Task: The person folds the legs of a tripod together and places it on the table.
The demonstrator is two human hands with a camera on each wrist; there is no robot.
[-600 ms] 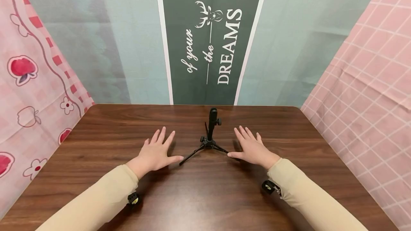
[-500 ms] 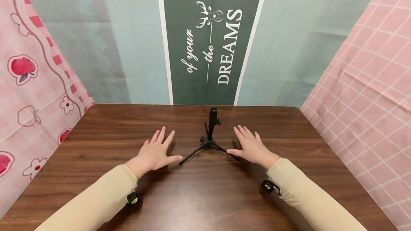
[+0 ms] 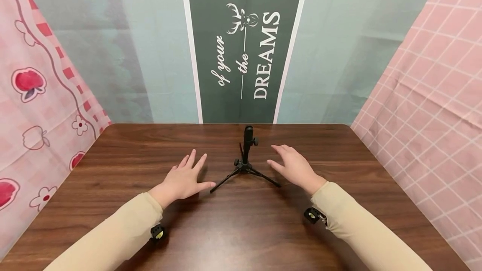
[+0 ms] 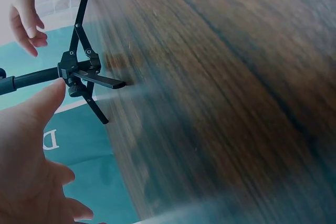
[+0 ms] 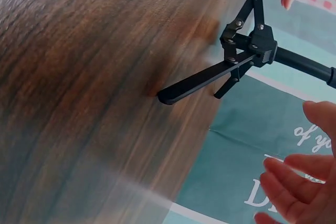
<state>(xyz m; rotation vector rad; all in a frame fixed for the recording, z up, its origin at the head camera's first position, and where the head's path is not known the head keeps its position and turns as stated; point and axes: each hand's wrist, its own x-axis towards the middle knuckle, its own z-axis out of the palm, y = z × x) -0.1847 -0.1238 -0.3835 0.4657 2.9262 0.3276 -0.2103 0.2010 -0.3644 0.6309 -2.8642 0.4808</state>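
Observation:
A small black tabletop tripod [image 3: 246, 149] stands upright on three spread legs near the middle of the table. Knobs stick out from its post and its hub. To its left, my left hand [image 3: 183, 180] hovers palm down with fingers spread, its thumb tip close to the end of the left front leg. My right hand [image 3: 296, 166] is raised on the other side, fingers loosely bent and pointing toward the post, holding nothing. In the right wrist view, a gap shows between those fingers [image 5: 289, 182] and the tripod's post [image 5: 302, 62].
The brown wood-grain table [image 3: 226, 229] runs back to a grey-green hanging cloth [image 3: 162, 53] with a dark printed panel. Pink patterned cloths hang at the left [image 3: 34, 108] and right [image 3: 425, 108] sides. A small black device [image 3: 157, 232] sits under each sleeve cuff.
My right hand has lifted from beside the right front leg and its fingers have turned inward toward the post. The left hand stays nearly where it was, and the tripod has not moved.

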